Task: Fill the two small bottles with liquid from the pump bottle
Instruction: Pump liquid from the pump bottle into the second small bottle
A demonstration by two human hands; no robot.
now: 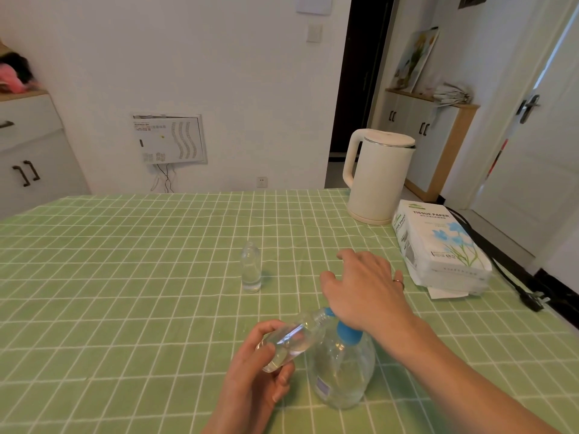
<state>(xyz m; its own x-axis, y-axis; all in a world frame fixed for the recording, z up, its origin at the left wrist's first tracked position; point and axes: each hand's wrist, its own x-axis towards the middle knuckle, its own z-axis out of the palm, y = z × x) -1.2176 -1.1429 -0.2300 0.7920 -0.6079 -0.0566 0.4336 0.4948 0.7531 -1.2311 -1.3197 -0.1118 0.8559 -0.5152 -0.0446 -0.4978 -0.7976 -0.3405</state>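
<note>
Head view: left hand (257,371) grips small clear plastic bottle (291,339) tilted, mouth at blue spout (329,312) of clear pump bottle (344,374); right hand (363,286), fingers spread, presses down.

Tablecloth (125,277): light green, white grid lines, kinda tile-look. Pump bottle (341,374): clear, with bright blue pump top (347,335). Near bottle (288,343) and far bottle (250,267): both clear, see-through. Kettle (379,177): cream all over, silvery rim. Tissue pack (438,245): white, blue flowers, green stems, dark lettering. Cable (507,277): black.
</note>
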